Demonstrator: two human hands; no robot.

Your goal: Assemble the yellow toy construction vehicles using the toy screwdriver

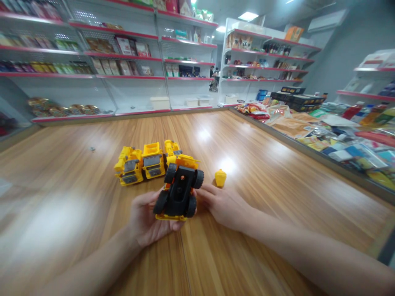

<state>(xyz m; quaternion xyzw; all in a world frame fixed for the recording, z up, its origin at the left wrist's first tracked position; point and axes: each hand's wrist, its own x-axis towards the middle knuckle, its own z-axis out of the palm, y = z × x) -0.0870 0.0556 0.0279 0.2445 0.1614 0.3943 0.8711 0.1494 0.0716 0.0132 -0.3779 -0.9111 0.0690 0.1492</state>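
Observation:
My left hand (148, 222) grips a yellow toy truck (182, 191), wheels and black underside turned toward me. My right hand (226, 205) meets the truck's right side with bent fingers; their tips are partly hidden behind the wheels. Just beyond my right hand, a small ribbed yellow toy part (220, 178), shaped like a mixer drum, lies on the table. Left of the held truck, several yellow toy construction trucks stand in a row: one at the left end (129, 166), a dump truck (153, 160) in the middle, and another (171, 150) partly covered by the held one.
The wooden table (277, 176) has a raised edge. A tiny object (92, 149) lies at its left. Packaged goods (308, 123) fill an adjoining surface at right. Stocked shelves (123, 57) line the back, and a person (212, 77) is far off between them.

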